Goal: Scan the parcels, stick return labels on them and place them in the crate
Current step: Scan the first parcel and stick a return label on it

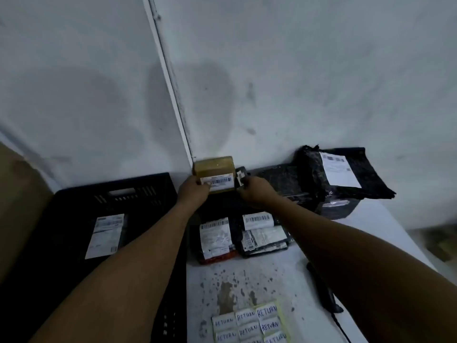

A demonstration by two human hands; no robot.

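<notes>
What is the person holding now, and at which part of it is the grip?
The left hand holds the brown box at its lower left corner. The right hand pinches a small dark device by its lower end.

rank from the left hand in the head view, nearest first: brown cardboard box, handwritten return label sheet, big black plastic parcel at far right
1. Brown cardboard box: held by the left hand.
2. Big black plastic parcel: right, against the wall.
3. Return label sheet: near table edge.

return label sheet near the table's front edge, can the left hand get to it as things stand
Probably not right away: the left hand grips the brown box held up near the wall. The return label sheet lies uncovered on the table, so the way is free once the box is released.
</notes>
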